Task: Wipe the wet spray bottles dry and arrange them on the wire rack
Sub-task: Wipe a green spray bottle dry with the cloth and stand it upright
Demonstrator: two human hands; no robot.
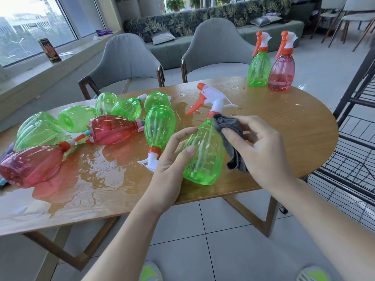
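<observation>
Near the table (294, 138) edge, both hands grip one bottle (203, 157).

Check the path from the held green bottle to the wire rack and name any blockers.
Nothing visible blocks it. The green bottle, held by the left hand, has open tabletop toward the wire rack; the two upright bottles stand farther back.
</observation>
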